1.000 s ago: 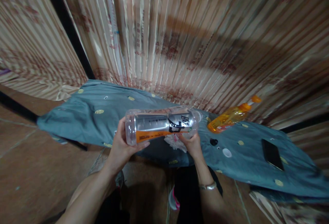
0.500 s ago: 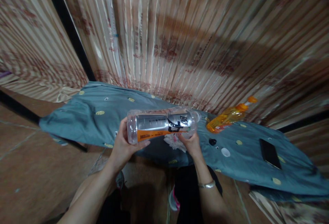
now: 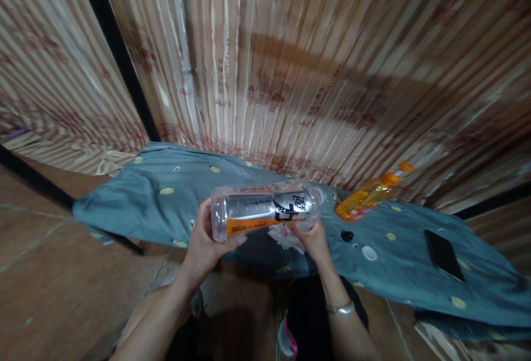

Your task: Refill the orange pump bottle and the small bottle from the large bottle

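A clear plastic bottle (image 3: 249, 207) with a silver and orange label lies sideways between my hands, above the cloth. My left hand (image 3: 207, 237) is closed round its base end at the left. Near the neck end, my right hand (image 3: 310, 239) grips the bottle from below, its thumb on the near side. Behind the right fingers shows a crumpled white tissue-like piece (image 3: 286, 238) with a pink spot; I cannot tell whether the hand touches it. The bottle's mouth points right and appears uncapped.
A blue-green patterned cloth (image 3: 182, 217) covers a long low surface. On it, to the right, are a dish-soap-like orange bottle (image 3: 365, 198), a small black object (image 3: 347, 236), a white cap (image 3: 369, 253) and a black phone (image 3: 443, 255). Curtains (image 3: 265, 73) and black poles (image 3: 120, 57) stand behind.
The whole view has shifted, so everything sits slightly lower and further right. Both hands keep the same grip on the bottle, with little other visible movement.
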`<action>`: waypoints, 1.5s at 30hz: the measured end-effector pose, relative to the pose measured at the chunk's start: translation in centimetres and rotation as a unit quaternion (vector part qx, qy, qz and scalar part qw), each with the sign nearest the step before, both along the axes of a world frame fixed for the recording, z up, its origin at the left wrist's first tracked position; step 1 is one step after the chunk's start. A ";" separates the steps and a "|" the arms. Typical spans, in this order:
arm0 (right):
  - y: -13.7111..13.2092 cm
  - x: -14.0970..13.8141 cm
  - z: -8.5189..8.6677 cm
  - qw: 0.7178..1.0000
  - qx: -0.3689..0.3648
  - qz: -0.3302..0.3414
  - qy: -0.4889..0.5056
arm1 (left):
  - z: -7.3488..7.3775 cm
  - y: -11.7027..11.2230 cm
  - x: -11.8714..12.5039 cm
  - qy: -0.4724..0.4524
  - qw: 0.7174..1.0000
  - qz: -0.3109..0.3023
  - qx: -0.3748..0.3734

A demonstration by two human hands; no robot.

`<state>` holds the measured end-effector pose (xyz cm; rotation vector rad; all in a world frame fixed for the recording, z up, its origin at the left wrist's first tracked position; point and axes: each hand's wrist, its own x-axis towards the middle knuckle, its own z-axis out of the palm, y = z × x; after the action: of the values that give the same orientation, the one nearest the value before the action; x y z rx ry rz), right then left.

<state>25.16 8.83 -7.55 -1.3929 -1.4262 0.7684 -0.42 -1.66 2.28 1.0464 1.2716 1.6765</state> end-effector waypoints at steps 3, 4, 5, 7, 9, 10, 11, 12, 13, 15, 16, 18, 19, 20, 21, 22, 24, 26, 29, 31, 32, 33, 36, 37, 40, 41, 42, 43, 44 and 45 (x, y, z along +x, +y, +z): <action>0.1 0.0 0.0 1.000 0.001 -0.005 -0.009 | -0.1 0.0 0.0 0.005 1.000 0.002 0.001; 0.1 0.0 0.0 1.000 0.003 -0.004 -0.007 | -0.2 0.0 0.0 0.005 1.000 0.003 0.001; 0.1 0.0 0.1 1.000 0.004 -0.003 -0.004 | -0.3 0.0 0.0 0.005 1.000 0.006 0.001; 0.1 0.0 0.2 1.000 0.004 0.000 0.002 | -0.3 0.0 0.1 0.002 1.000 0.009 0.002; 0.1 -0.1 0.3 1.000 -0.002 0.002 0.009 | -0.3 0.0 0.1 -0.003 1.000 0.009 0.004; 0.1 -0.2 0.4 1.000 -0.006 0.003 0.013 | -0.2 -0.1 0.1 -0.005 1.000 0.007 0.003; 0.0 -0.2 0.5 1.000 -0.007 0.005 0.017 | -0.2 -0.1 0.1 -0.006 1.000 0.005 0.001; 0.0 -0.2 0.5 1.000 -0.007 0.008 0.021 | -0.1 -0.2 0.1 -0.007 1.000 0.002 -0.002; 0.0 -0.3 0.6 1.000 -0.005 0.010 0.023 | -0.1 -0.2 0.0 -0.007 1.000 0.000 -0.005; -0.1 -0.3 0.7 1.000 -0.002 0.009 0.023 | 0.0 -0.2 -0.1 -0.008 1.000 -0.001 -0.007; -0.1 -0.3 0.7 1.000 -0.004 0.007 0.022 | 0.0 -0.2 -0.1 -0.007 1.000 -0.001 -0.006; -0.1 -0.4 0.7 1.000 -0.009 0.008 0.021 | -0.1 -0.2 -0.2 -0.004 1.000 -0.001 -0.006; -0.1 -0.4 0.7 1.000 -0.011 0.009 0.022 | -0.1 -0.2 -0.2 -0.002 1.000 0.001 -0.007; -0.1 -0.4 0.6 1.000 -0.013 0.009 0.024 | -0.1 -0.2 -0.2 -0.001 1.000 0.002 -0.010; -0.1 -0.4 0.6 1.000 -0.013 0.009 0.026 | 0.0 -0.2 -0.2 -0.002 1.000 0.004 -0.014; -0.1 -0.4 0.6 0.999 -0.014 0.009 0.028 | 0.0 -0.3 -0.2 -0.003 1.000 0.005 -0.017; -0.1 -0.4 0.5 1.000 -0.013 0.009 0.027 | 0.0 -0.3 -0.2 -0.004 1.000 0.008 -0.023; -0.1 -0.4 0.6 1.000 -0.010 0.006 0.024 | 0.0 -0.4 -0.1 -0.002 1.000 0.013 -0.029; -0.1 -0.4 0.7 0.999 -0.014 0.007 0.028 | -0.1 -0.4 0.0 0.000 0.999 0.021 -0.033; -0.1 -0.4 0.8 0.999 -0.020 0.013 0.030 | -0.2 -0.4 0.1 -0.003 0.999 0.023 -0.025; -0.2 -0.4 0.8 0.999 -0.022 0.014 0.028 | -0.3 -0.4 0.1 -0.002 1.000 0.024 -0.019; -0.2 -0.4 0.8 0.999 -0.022 0.014 0.027 | -0.3 -0.4 0.1 0.000 1.000 0.026 -0.015; -0.1 -0.3 0.7 0.999 -0.021 0.013 0.030 | -0.4 -0.5 0.0 0.011 1.000 0.026 -0.011; -0.1 -0.3 0.6 0.999 -0.021 0.014 0.031 | -0.4 -0.5 0.0 0.012 1.000 0.025 -0.012; -0.1 -0.4 0.6 0.999 -0.029 0.014 0.031 | -0.4 -0.6 0.0 0.010 0.999 0.025 -0.020; -0.1 -0.4 0.6 0.999 -0.033 0.016 0.031 | -0.4 -0.6 0.0 0.010 0.999 0.026 -0.021; -0.1 -0.4 0.6 0.999 -0.035 0.017 0.031 | -0.4 -0.7 0.0 0.010 0.999 0.026 -0.022; -0.1 -0.4 0.6 0.999 -0.035 0.018 0.030 | -0.5 -0.7 0.0 0.009 0.999 0.026 -0.022; 0.0 -0.4 0.6 0.999 -0.032 0.017 0.027 | -0.5 -0.7 0.0 0.008 0.999 0.026 -0.022; 0.0 -0.3 0.5 0.999 -0.027 0.016 0.023 | -0.5 -0.8 0.0 0.007 0.999 0.026 -0.023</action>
<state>24.82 8.83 -7.00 -1.3879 -1.4046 0.8599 -0.44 -2.43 1.82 1.0081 1.3503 1.6729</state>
